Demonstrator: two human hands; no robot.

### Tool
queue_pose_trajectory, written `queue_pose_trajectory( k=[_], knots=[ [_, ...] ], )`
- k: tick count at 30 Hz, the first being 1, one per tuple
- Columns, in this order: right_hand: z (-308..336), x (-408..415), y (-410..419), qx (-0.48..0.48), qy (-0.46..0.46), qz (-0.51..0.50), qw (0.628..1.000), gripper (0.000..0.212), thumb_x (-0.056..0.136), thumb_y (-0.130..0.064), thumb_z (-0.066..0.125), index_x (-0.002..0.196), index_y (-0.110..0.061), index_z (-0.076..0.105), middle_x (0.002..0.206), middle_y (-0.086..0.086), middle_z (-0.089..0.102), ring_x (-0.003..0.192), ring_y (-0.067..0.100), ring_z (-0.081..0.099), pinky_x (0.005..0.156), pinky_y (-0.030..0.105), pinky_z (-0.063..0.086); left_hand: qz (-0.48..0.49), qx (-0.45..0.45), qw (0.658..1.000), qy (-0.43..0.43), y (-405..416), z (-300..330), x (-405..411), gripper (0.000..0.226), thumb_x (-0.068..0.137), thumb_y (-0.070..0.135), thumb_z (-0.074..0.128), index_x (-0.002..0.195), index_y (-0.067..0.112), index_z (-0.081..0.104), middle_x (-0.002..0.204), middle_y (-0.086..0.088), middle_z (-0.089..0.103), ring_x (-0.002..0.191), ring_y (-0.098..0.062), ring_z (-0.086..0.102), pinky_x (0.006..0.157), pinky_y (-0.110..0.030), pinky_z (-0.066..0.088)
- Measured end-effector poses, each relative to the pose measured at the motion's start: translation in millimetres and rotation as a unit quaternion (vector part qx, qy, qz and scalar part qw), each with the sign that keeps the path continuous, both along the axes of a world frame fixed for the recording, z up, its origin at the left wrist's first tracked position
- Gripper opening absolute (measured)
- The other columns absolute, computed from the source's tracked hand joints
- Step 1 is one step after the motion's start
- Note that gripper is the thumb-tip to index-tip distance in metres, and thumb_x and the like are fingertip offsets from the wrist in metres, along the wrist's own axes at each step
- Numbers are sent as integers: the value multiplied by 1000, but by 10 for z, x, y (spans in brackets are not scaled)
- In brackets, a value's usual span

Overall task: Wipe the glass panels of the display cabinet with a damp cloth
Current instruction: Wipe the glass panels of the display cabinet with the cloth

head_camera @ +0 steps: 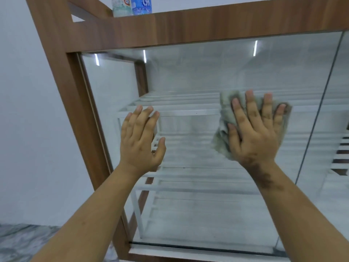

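The right hand lies flat with straight, spread fingers and presses the grey cloth on the glass panel of the wooden display cabinet. To its left, the left hand is open, fingers straight, against the same glass, holding nothing. Above this hand, two bottles stand on the cabinet top.

Two plastic bottles stand on the top of the wooden cabinet, cut off by the upper edge. The blue bottle carries white letters that look like "OK". The pale bottle shows a red and white mark, too cropped to read.
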State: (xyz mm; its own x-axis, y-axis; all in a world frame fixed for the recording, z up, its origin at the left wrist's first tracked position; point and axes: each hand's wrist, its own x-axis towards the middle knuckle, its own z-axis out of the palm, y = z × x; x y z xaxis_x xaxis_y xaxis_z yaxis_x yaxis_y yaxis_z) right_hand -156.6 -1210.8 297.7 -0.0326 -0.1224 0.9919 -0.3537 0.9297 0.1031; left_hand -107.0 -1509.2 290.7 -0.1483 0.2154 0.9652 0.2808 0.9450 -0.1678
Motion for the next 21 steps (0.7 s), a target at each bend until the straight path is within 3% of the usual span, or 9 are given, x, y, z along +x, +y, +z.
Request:
queue_pose_trajectory(
  k=[2,4,8,12,16,21],
  knots=[
    [41,65,-480,5,-11,15,1000,55,108,-42,45,159,-20,41,166,7,33,154,41,27,125,60,8,-10,-6,1000,-13,-83,-11,-14,67,83,23,72,143,0,54,152,-18,50,149,-37,36,124,-53,26],
    [-148,137,-812,69,-24,17,997,57,108,-44,44,160,-22,39,167,6,31,155,39,26,126,58,7,-22,-13,999,-22,-136,-18,-23,67,85,23,71,145,2,51,154,-18,48,150,-37,35,125,-53,24],
    [-665,163,-572,163,-8,-7,987,60,102,-40,55,158,-24,43,163,5,41,153,35,33,126,58,16,-40,-22,999,-24,-171,-24,-42,68,89,27,66,150,5,46,157,-17,44,152,-35,31,127,-51,21],
    [-452,92,-251,86,-7,-10,996,56,105,-35,51,158,-18,42,165,8,36,153,42,30,125,62,15,-48,-21,998,-20,-169,-45,-87,69,89,27,64,151,6,42,158,-16,42,152,-35,29,128,-49,17],
    [-32,90,-857,-5,-12,15,1000,55,109,-41,42,159,-19,41,166,6,31,153,42,28,124,63,13,-51,-13,999,-13,-149,-44,-84,69,87,24,66,150,4,43,157,-18,43,152,-36,29,128,-50,17],
    [-486,192,-1041,131,-29,3,991,59,106,-43,49,161,-22,37,167,5,33,156,35,24,127,58,12,-69,-8,997,-13,-345,-59,32,62,86,16,69,144,-2,52,150,-21,51,148,-38,37,124,-54,29]
  ],
)
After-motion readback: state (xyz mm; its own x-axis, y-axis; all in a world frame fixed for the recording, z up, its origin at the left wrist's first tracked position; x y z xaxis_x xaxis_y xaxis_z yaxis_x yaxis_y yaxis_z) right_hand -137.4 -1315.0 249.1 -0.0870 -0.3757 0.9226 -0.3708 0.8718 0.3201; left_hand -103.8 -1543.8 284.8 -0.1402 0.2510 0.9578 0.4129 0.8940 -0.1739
